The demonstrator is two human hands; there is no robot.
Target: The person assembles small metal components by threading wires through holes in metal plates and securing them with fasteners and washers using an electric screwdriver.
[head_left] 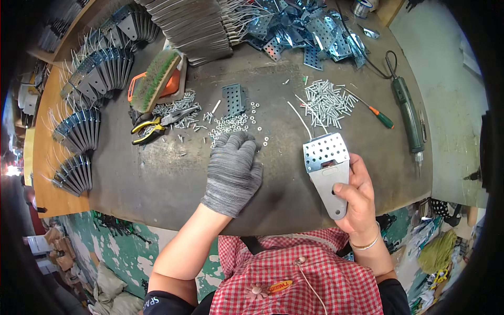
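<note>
My left hand [233,173], in a grey knitted glove, rests at the near edge of a scatter of small nuts [231,124]. Its fingers are curled down together; whatever is under the fingertips is hidden. My bare right hand [361,197] grips a grey metal bracket [332,184] between thumb and fingers. A perforated shiny plate [325,151] sits at the bracket's far end, and two white wires [300,119] run out from it. Beyond the nuts lies a loose perforated plate [233,100]. A heap of screws [328,102] lies beyond the bracket.
Pliers [163,123], a green brush [156,79] and more screws [178,105] lie left. A screwdriver [380,115] and a corded electric screwdriver [409,113] lie right. Perforated plates [315,34] and stacked grey parts [186,26] fill the back. Finished-looking wired brackets [79,131] line the left edge.
</note>
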